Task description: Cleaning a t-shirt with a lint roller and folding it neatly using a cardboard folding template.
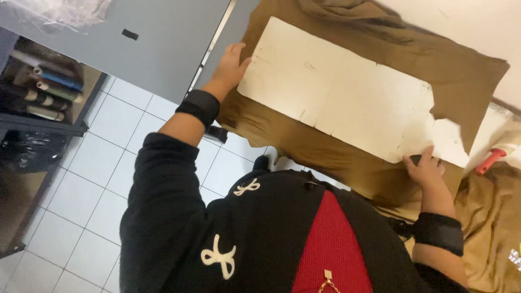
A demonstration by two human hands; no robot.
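Both hands — left hand (pixel 230 66), right hand (pixel 425 167) — press white pattern board (pixel 347 92) on brown fabric (pixel 461 76)

head-worn view, steeply down, close, tilted

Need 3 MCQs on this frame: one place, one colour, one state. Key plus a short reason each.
1. Where does the white card template lie?
A. on the brown fabric
B. on the tiled floor
C. on the shelf

2. What colour is the handle at the right edge?
A. green
B. red
C. blue

3. How does the left hand meet the template?
A. fingers resting on its end edge
B. lifting it high off the cloth
C. apart from it

A: brown fabric shows all round it.
B: the handle is plainly red.
A: its fingers sit on that end; the right hand touches the other end.
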